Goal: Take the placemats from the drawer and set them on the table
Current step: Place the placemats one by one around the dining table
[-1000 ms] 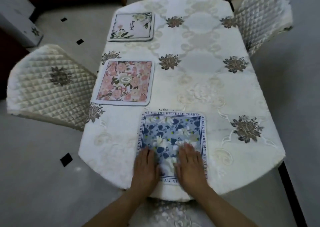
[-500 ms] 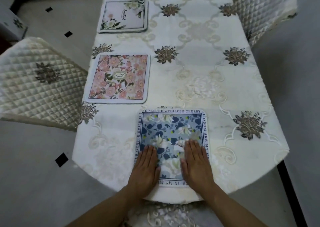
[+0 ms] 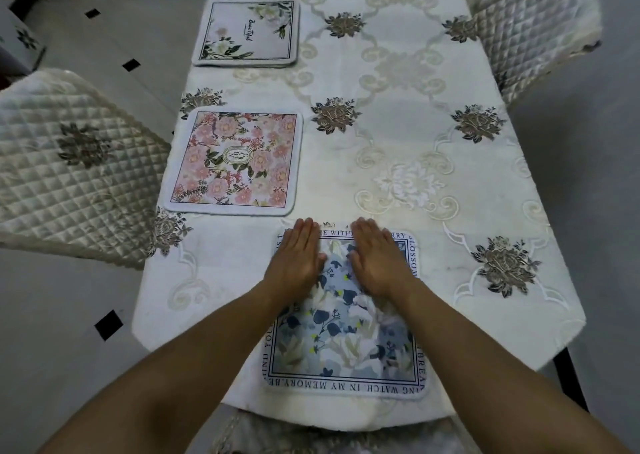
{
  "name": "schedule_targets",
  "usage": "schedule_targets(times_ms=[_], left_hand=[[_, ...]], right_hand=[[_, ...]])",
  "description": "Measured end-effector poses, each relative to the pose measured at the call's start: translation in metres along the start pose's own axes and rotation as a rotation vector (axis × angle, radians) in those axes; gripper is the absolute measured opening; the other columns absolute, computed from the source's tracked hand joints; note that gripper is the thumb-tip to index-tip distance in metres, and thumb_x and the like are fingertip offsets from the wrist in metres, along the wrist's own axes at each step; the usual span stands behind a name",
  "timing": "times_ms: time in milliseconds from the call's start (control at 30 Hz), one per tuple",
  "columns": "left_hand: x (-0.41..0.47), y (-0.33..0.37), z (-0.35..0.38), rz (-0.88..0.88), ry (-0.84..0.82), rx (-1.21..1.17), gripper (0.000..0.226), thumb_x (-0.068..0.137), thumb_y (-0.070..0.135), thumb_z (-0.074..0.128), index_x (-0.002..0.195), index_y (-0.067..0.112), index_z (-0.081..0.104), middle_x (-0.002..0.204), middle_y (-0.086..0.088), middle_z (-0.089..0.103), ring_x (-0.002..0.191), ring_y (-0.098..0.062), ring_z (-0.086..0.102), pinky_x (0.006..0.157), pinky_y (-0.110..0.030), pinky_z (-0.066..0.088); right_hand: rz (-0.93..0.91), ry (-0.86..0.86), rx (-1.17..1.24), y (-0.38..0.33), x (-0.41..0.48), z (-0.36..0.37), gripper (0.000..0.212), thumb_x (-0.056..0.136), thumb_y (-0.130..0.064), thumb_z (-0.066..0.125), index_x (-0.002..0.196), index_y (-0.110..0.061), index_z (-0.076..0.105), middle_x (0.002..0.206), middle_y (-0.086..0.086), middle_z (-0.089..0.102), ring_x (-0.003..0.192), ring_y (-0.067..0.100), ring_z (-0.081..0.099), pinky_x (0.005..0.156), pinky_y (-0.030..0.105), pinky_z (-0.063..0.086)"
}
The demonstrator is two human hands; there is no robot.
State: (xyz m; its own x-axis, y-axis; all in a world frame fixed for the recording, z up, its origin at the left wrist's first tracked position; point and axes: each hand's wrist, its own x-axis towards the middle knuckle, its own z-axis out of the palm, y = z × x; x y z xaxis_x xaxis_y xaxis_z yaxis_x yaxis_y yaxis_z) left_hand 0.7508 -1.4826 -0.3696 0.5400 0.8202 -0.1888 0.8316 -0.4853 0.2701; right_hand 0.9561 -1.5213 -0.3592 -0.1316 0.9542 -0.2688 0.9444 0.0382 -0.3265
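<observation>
Placement step, final smoothing: left hand (image 3: 294,263) and right hand (image 3: 377,263) press flat, grip wide (holding nothing), on the blue floral rectangular fabric placemat (image 3: 346,336) on the white embroidered-cloth worktop (image 3: 398,124); next, lift both palms clear.

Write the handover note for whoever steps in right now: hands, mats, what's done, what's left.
Left hand: flat, palm down, on the far left part of the blue placemat, gripping nothing.
Right hand: flat beside it on the same mat, also gripping nothing.
Mats: blue one at the near end of the table; pink placemat and white placemat lie along the left side, pink nearer.
Done: three mats lie flat on the table.
Left: lift the hands off the blue mat. The right side has no mats; the drawer is out of view, so I cannot tell if more remain.
</observation>
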Motion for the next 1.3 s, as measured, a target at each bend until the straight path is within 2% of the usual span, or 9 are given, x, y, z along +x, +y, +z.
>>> schedule_targets(times_ms=[167,400,600,700,733,833,1000,1167,1300], left_hand=[[-0.037,-0.03,0.002,-0.023,-0.005,0.053,0.067,0.101,0.046,0.016,0.151,0.005,-0.003,0.16,-0.017,-0.003,0.146,-0.028,-0.015,0.118,-0.04,-0.006],[-0.123,-0.008,0.013,-0.033,-0.081,-0.025,0.072,0.099,0.051,0.016,0.15,0.005,-0.008,0.158,-0.013,-0.014,0.146,-0.029,-0.017,0.12,-0.036,-0.01],[-0.21,0.01,0.018,0.113,-0.209,0.15,0.075,0.079,0.053,0.056,0.129,-0.003,0.056,0.136,-0.021,0.054,0.125,-0.036,0.052,0.113,-0.036,0.007],[-0.204,0.021,-0.012,0.109,-0.255,0.2,0.083,0.046,0.066,0.077,0.105,0.008,0.074,0.113,-0.01,0.071,0.103,-0.023,0.069,0.094,-0.031,0.048],[-0.202,0.024,-0.031,0.101,-0.282,0.219,0.081,0.046,0.068,0.076,0.103,0.01,0.076,0.109,-0.008,0.073,0.099,-0.02,0.07,0.084,-0.032,0.055],[-0.197,0.022,-0.073,0.054,-0.176,0.243,0.047,0.087,0.041,0.049,0.12,0.009,0.058,0.123,-0.013,0.061,0.112,-0.029,0.056,0.096,-0.038,0.041],[-0.213,-0.003,-0.134,-0.127,-0.005,0.213,0.034,0.092,0.041,0.041,0.112,0.018,0.053,0.113,-0.007,0.058,0.107,-0.029,0.051,0.09,-0.041,0.037],[-0.266,-0.046,-0.176,-0.259,0.114,0.227,0.033,0.09,0.044,0.044,0.109,0.018,0.053,0.106,-0.006,0.059,0.103,-0.03,0.053,0.083,-0.04,0.04],[-0.315,-0.077,-0.193,-0.353,0.165,0.189,0.032,0.089,0.042,0.046,0.11,0.019,0.053,0.111,-0.006,0.059,0.105,-0.029,0.052,0.087,-0.039,0.039]], right_hand=[[0.199,0.022,-0.037,0.057,-0.035,-0.007,0.063,0.101,-0.041,0.022,0.154,-0.012,0.004,0.163,0.009,0.002,0.15,0.022,-0.001,0.12,0.041,0.0],[0.315,-0.04,0.012,0.007,-0.124,0.024,0.067,0.1,-0.045,0.018,0.153,-0.009,-0.003,0.162,0.01,-0.008,0.149,0.023,-0.009,0.121,0.04,0.001],[0.431,-0.158,-0.012,-0.043,-0.225,0.054,0.068,0.098,-0.047,0.018,0.154,-0.015,-0.004,0.162,0.008,-0.013,0.15,0.024,-0.009,0.119,0.041,0.005],[0.467,-0.244,-0.035,-0.053,-0.215,0.027,0.069,0.096,-0.044,0.032,0.153,-0.011,0.012,0.163,0.011,0.005,0.149,0.025,0.007,0.118,0.044,0.013],[0.453,-0.281,-0.05,-0.057,-0.208,0.012,0.065,0.094,-0.042,0.036,0.149,-0.008,0.026,0.159,0.013,0.021,0.146,0.027,0.02,0.116,0.044,0.02],[0.369,-0.246,-0.146,-0.079,-0.191,-0.032,0.032,0.089,-0.035,0.042,0.11,-0.015,0.056,0.121,0.011,0.059,0.113,0.028,0.054,0.091,0.037,0.041],[0.163,-0.031,-0.142,-0.134,-0.166,-0.077,0.019,0.091,-0.035,0.045,0.096,-0.018,0.052,0.082,0.002,0.046,0.09,0.026,0.058,0.068,0.032,0.037],[-0.054,0.05,-0.13,-0.207,-0.143,-0.102,0.023,0.092,-0.038,0.046,0.098,-0.016,0.051,0.1,0.008,0.058,0.09,0.028,0.059,0.067,0.034,0.041],[-0.185,0.065,-0.135,-0.272,-0.133,-0.099,0.023,0.091,-0.04,0.045,0.086,-0.017,0.044,0.086,0.006,0.049,0.081,0.029,0.056,0.066,0.035,0.042]])
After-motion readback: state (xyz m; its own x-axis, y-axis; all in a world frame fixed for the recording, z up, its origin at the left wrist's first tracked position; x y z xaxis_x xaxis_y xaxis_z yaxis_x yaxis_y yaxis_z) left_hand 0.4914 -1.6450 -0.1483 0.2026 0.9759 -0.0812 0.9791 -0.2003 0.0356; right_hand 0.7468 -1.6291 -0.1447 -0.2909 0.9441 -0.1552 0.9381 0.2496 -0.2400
